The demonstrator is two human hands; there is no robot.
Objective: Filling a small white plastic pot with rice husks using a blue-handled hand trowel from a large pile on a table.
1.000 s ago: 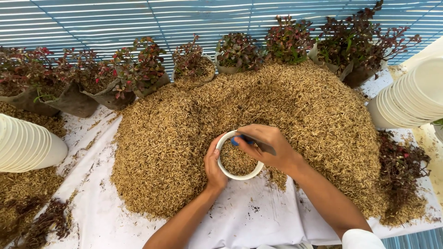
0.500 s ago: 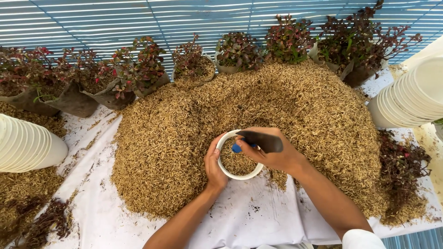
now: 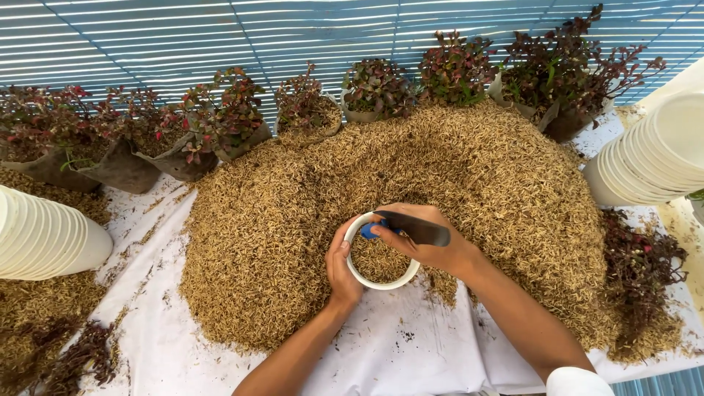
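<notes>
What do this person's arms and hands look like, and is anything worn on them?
Both forearms are bare, with no gloves, watch or rings that I can make out on the left hand or right hand. Only a bit of white sleeve shows at the right upper arm, at the picture's bottom edge.

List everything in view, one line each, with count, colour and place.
pot: one, white, round, part-filled with husk, at the heap's near edge.
tool: one, dark with a blue end, over the pot.
husk heap: one, golden brown, centre.
sheet: one, white, under the heap.
potted plants: a row, red-green leaves, behind the heap.
stacked pots: two stacks, white, far left and far right.
left hand: holds the pot's rim.
right hand: grips the tool.
</notes>
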